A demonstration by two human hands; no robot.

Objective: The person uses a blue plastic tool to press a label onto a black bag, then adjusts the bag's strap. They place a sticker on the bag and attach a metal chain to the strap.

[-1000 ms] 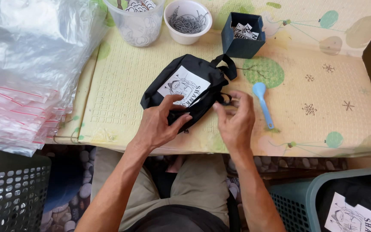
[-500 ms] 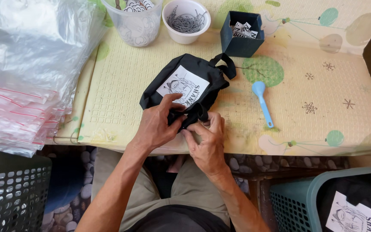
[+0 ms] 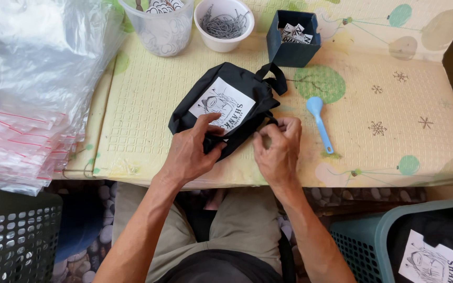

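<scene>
Head view, the only one. One black pouch [image 3: 226,105] with a white printed label sits centre frame on the pale yellow mat [image 3: 394,141], near its lower edge.

Your left hand [image 3: 191,152] is on the pouch's lower edge: thumb up on the label corner, fingers curled together and clamped on the black fabric. Your right hand [image 3: 278,149] is just right of it, fingertips pinched together on the pouch's lower right end. What exactly they grip there is too small to tell.

Counts on the mat:
- One blue plastic spoon [image 3: 319,121], right of the pouch, just beside your right hand, not touching it.
- One clear cup [image 3: 161,29] with small printed pieces, top centre-left.
- One white bowl [image 3: 222,23] of thin metal bits, top centre. Number uncountable.
- One dark blue box [image 3: 292,39] with paper tags, top right of the bowl.

Off the mat:
- One stack of clear zip bags [image 3: 24,105] with red seal strips, left side.
- Two baskets: a dark basket [image 3: 14,241] lower left, a teal basket [image 3: 389,246] lower right. The teal one holds one second black pouch [image 3: 436,251] with the same white label.
</scene>
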